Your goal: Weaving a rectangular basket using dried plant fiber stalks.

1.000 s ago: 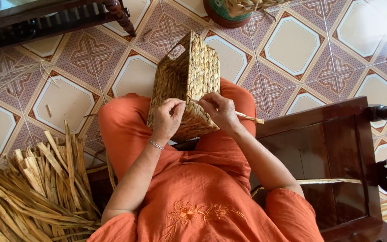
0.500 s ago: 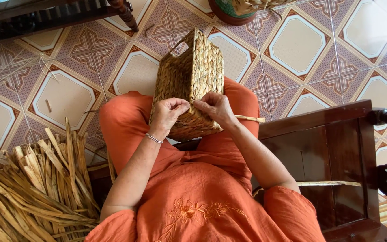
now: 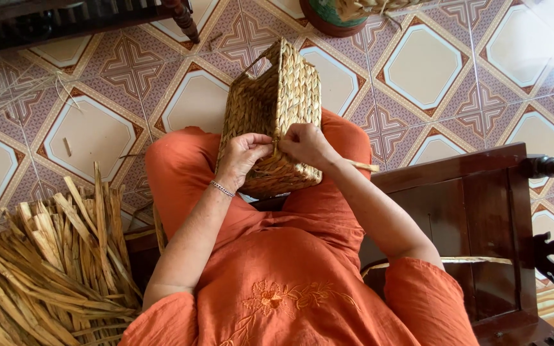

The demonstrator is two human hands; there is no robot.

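A rectangular woven straw basket (image 3: 277, 102) rests tilted on my lap, its open side turned to the left. My left hand (image 3: 243, 156) presses on the basket's near corner with fingers curled against the weave. My right hand (image 3: 304, 144) is pinched at the same corner, right beside the left hand, and a thin straw strand (image 3: 361, 166) sticks out behind it to the right. I wear orange clothes and a thin bracelet on the left wrist.
A heap of dried straw strips (image 3: 46, 269) lies at the lower left. A dark wooden chair (image 3: 482, 211) stands at the right, dark furniture (image 3: 65, 19) at the top left, a round pot (image 3: 335, 16) at the top. The floor is patterned tile.
Both hands stay at the basket's near corner; the fingers have shifted slightly closer together. The basket has barely moved.
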